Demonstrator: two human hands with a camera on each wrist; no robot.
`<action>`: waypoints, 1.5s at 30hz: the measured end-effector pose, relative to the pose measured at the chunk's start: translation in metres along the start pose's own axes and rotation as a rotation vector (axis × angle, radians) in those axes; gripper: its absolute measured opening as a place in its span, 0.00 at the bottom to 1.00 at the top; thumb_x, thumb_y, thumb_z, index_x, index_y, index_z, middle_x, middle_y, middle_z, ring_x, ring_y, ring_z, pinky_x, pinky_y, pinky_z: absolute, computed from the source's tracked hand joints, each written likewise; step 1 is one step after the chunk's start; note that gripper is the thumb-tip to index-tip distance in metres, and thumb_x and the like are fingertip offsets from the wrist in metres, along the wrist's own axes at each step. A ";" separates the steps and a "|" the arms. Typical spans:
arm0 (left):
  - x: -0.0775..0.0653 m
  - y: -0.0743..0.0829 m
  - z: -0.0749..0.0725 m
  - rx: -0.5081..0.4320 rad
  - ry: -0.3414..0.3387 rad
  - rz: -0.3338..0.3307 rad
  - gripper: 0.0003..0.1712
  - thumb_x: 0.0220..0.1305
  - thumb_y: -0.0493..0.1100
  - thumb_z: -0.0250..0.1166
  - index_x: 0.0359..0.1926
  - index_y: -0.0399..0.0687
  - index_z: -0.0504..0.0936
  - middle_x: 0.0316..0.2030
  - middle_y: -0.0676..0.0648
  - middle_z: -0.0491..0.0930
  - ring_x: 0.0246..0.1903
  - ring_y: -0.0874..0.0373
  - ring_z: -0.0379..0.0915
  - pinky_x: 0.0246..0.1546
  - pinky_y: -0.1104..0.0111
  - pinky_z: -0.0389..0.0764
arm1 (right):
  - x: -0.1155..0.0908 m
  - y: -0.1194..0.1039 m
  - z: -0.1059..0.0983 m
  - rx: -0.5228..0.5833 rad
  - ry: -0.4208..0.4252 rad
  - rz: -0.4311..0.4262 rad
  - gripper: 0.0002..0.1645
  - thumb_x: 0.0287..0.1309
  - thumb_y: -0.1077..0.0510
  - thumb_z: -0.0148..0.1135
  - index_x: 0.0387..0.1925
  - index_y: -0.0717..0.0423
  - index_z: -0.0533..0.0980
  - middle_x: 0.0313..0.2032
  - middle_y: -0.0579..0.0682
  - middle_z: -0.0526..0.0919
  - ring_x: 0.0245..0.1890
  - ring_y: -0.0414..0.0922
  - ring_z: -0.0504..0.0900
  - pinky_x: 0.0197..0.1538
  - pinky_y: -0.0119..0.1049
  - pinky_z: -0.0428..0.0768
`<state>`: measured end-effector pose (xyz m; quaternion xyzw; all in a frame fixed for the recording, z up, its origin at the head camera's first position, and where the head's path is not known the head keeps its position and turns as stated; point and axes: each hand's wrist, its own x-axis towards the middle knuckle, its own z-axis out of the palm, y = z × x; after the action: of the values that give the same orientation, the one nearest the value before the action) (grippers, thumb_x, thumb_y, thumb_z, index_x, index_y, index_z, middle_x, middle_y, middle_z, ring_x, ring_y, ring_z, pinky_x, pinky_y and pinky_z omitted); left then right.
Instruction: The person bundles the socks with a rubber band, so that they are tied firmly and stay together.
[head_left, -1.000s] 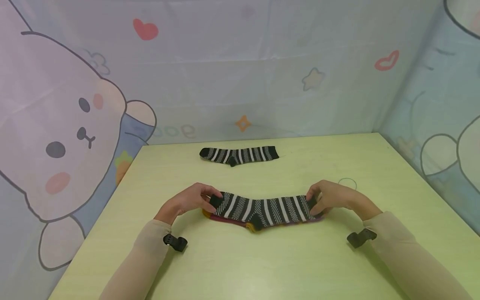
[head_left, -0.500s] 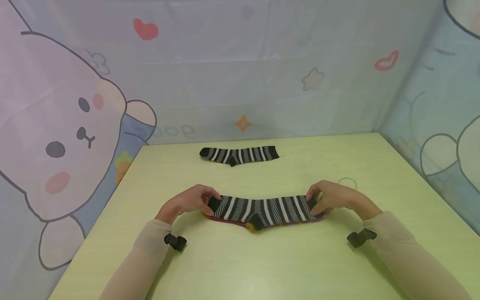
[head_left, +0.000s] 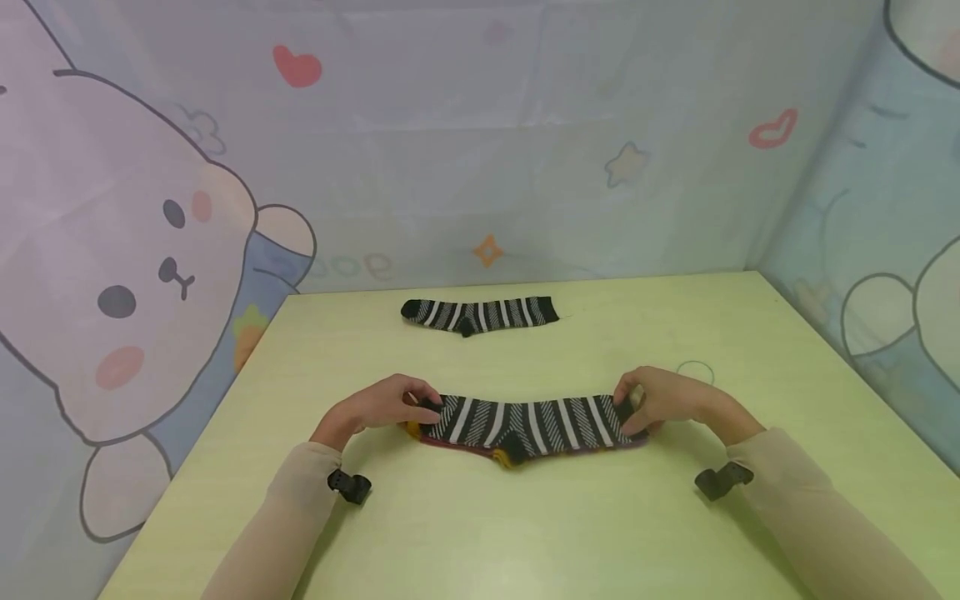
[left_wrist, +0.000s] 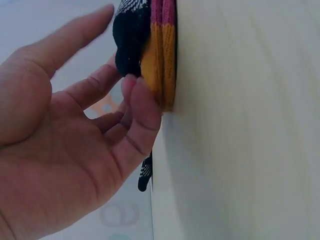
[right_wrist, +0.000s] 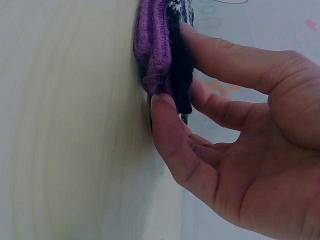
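A black-and-white striped sock [head_left: 517, 423] lies flat over a maroon sock with a mustard heel [head_left: 507, 458], toes to the left. My left hand [head_left: 390, 402] holds the striped sock's black toe, thumb and fingers about it. In the left wrist view, the fingertips are at the black toe [left_wrist: 131, 42], right beside the mustard toe [left_wrist: 162, 65] of the layers underneath. At the other end, my right hand [head_left: 660, 396] grips the striped sock's black cuff [right_wrist: 181, 75] between thumb and fingers. One fingertip there touches the purple cuff [right_wrist: 159, 55] below.
Farther back on the pale yellow table [head_left: 480, 533] lies another black-and-white striped sock [head_left: 480, 315]. A thin ring-shaped loop [head_left: 696, 363] is beyond the right hand. A printed cloth backdrop [head_left: 450, 142] rises behind the table, and another side of it stands at right.
The striped sock's toe end has come down toward the viewer, over the mustard toe, with my left hand moving along. My right hand stays at the cuff. The head view has tilted slightly.
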<state>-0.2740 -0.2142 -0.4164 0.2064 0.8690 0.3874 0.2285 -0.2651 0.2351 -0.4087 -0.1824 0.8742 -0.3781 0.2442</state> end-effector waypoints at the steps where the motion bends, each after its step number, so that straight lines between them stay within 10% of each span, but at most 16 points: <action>1: 0.000 0.000 0.000 0.000 0.003 0.001 0.18 0.66 0.44 0.69 0.54 0.40 0.81 0.41 0.48 0.80 0.37 0.54 0.73 0.40 0.63 0.76 | 0.000 0.000 0.000 -0.007 -0.001 -0.004 0.23 0.50 0.66 0.75 0.47 0.66 0.75 0.29 0.53 0.80 0.22 0.45 0.77 0.32 0.41 0.81; 17: -0.001 -0.002 -0.003 0.018 -0.006 0.040 0.22 0.59 0.38 0.74 0.54 0.41 0.81 0.43 0.44 0.75 0.32 0.53 0.70 0.32 0.64 0.72 | 0.001 0.004 -0.003 -0.007 -0.016 -0.034 0.23 0.52 0.64 0.75 0.48 0.65 0.75 0.25 0.51 0.80 0.22 0.45 0.75 0.32 0.40 0.79; 24: -0.004 0.002 -0.010 0.019 0.017 0.019 0.20 0.67 0.46 0.69 0.55 0.42 0.80 0.45 0.46 0.78 0.39 0.52 0.75 0.38 0.60 0.79 | 0.002 0.003 -0.010 -0.093 0.060 -0.086 0.23 0.60 0.55 0.71 0.50 0.65 0.76 0.44 0.55 0.81 0.36 0.47 0.82 0.36 0.41 0.80; 45: 0.037 0.013 -0.047 0.016 0.388 -0.038 0.21 0.73 0.42 0.60 0.61 0.34 0.75 0.55 0.35 0.77 0.54 0.42 0.74 0.54 0.51 0.77 | 0.079 -0.034 -0.024 -0.203 0.334 -0.140 0.16 0.66 0.60 0.60 0.50 0.69 0.76 0.45 0.61 0.80 0.46 0.56 0.80 0.44 0.47 0.81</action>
<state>-0.3278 -0.2136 -0.3867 0.1134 0.9036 0.4085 0.0621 -0.3389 0.1873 -0.3917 -0.2013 0.9213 -0.3290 0.0491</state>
